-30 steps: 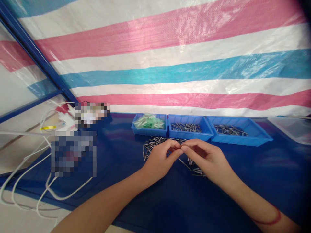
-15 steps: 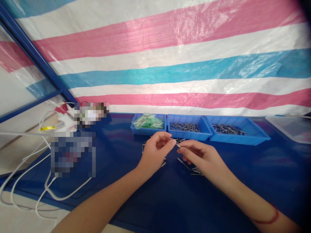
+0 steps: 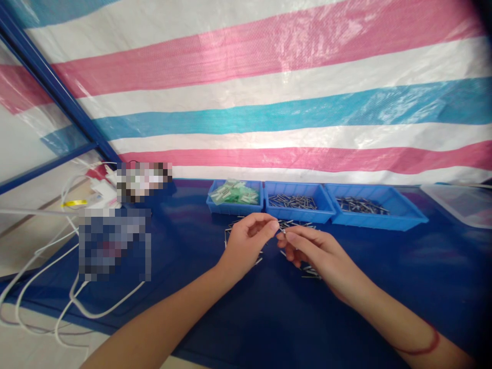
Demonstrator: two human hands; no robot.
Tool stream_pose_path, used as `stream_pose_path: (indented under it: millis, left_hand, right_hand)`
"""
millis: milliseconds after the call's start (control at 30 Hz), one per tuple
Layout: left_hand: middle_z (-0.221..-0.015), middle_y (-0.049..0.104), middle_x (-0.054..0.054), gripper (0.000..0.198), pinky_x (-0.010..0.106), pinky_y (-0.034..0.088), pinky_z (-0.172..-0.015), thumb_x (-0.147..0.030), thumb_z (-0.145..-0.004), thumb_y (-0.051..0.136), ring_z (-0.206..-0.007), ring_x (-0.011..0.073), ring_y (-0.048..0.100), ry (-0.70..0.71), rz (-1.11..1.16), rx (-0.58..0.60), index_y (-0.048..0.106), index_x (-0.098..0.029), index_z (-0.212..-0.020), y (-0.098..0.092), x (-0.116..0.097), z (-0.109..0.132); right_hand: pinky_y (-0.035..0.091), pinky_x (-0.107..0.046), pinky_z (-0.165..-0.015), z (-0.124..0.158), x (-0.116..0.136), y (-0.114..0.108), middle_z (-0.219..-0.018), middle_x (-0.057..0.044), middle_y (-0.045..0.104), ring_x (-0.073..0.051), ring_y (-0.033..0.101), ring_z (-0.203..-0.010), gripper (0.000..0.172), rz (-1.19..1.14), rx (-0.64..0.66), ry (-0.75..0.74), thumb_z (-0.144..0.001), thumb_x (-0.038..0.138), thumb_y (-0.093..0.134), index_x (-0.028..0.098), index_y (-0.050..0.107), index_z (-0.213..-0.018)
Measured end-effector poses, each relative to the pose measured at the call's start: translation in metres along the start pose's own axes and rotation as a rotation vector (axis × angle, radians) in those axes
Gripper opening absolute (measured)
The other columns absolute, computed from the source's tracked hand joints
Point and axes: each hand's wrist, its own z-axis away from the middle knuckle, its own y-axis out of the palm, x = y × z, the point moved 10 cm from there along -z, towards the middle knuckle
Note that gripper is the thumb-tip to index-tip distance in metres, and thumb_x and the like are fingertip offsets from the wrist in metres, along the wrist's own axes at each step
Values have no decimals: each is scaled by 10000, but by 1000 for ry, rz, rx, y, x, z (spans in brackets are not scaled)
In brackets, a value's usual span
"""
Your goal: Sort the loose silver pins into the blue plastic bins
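The right grip [image 3: 317, 248] is narrow, its thumb and forefinger pinching a thin metal pin [image 3: 283, 230]. The left grip [image 3: 246, 238] is narrow too, its thumb and forefinger closed on the pin's other end, so the pin sits in the small gap between the two grips, held above the counter [image 3: 288, 318]. Fingers hide most of it. The other fingers of the right grip curl loosely beneath.

Loose pins [image 3: 298, 224] lie on the counter just beyond both grips; more of them show to the left of the left grip, in the space between the grips, and just under the right one.

Farther out, three blue bins stand in a row. The left bin [image 3: 235, 208], beyond the left grip, holds green packets [image 3: 236, 192]. The middle bin [image 3: 300, 212], straight beyond the grips, and the right bin [image 3: 378, 220], beyond and to the right of the right grip, both hold metal pieces.

A clear tray [image 3: 457, 205] lies at far right of the right grip. Well to the left of the left grip are white cables [image 3: 96, 312] and a yellow tag [image 3: 75, 203]. A striped sheet [image 3: 246, 92] hangs behind the bins. A red band [image 3: 430, 346] circles the right forearm.
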Motion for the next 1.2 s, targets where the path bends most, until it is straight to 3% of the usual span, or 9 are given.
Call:
stream_pose_path:
  millis: [233,533,633,733,800,900,1000,1100,1200]
  left_hand:
    - [-794,656,28,243,234,458,-662,-360,-778,662,-698,117,575,6,-14,8,675,-143,-887,0,1,-3]
    - [-778,613,20,232,223,453,-652,-360,-831,594,-701,115,563,-42,-44,84,629,-149,-923,10,6,0]
    - [-750,600,15,268,220,449,-618,-404,-876,521,-668,116,560,-30,-187,204,610,-152,-892,21,5,3]
    - [-809,628,29,293,243,457,-667,-405,-916,459,-709,131,572,109,-488,287,620,-161,-902,28,-8,8]
    - [-910,650,48,269,279,456,-779,-370,-925,460,-811,154,583,259,-704,313,626,-165,-976,32,-20,12]
    - [-1084,639,83,283,363,398,-928,-351,-922,478,-1004,211,551,419,-996,329,617,-175,-1094,37,-24,18]
    - [-1199,599,83,315,407,376,-930,-386,-914,490,-1107,254,496,441,-1201,326,615,-213,-1147,35,-15,18]
    - [-1197,604,61,303,407,378,-888,-388,-921,481,-1105,258,495,419,-1304,357,624,-233,-1140,35,-4,16]
    - [-1175,614,43,265,397,377,-855,-355,-931,476,-1075,245,512,411,-1356,386,638,-243,-1108,36,2,15]
  right_hand:
    - [433,-237,-507,0,1,-4,-627,5,585,-107,522,-555,277,16,-64,-15,-780,431,638,173,675,-874]
    - [482,-277,-579,13,30,-33,-795,-31,671,-144,581,-638,172,175,-336,-291,-763,363,676,219,687,-856]
    - [447,-286,-570,20,45,-29,-710,-25,612,-150,539,-620,151,358,-337,-401,-814,359,619,216,641,-769]
    - [405,-280,-557,24,57,-33,-658,-16,569,-141,500,-591,218,523,-362,-447,-861,360,550,213,592,-705]
    - [399,-279,-572,26,66,-49,-669,-19,587,-141,509,-591,237,628,-440,-459,-872,371,521,209,596,-716]
    - [406,-279,-610,31,80,-96,-697,-28,630,-155,562,-613,229,858,-669,-412,-841,393,533,197,633,-777]
    - [384,-282,-603,34,78,-154,-667,-30,638,-185,603,-627,188,1121,-874,-193,-787,367,564,212,664,-821]
    - [354,-305,-577,30,62,-197,-695,-56,661,-227,593,-622,197,1331,-878,26,-766,367,558,224,670,-843]
    - [337,-318,-558,25,46,-217,-714,-85,674,-238,558,-581,246,1449,-816,143,-778,396,520,230,674,-875]
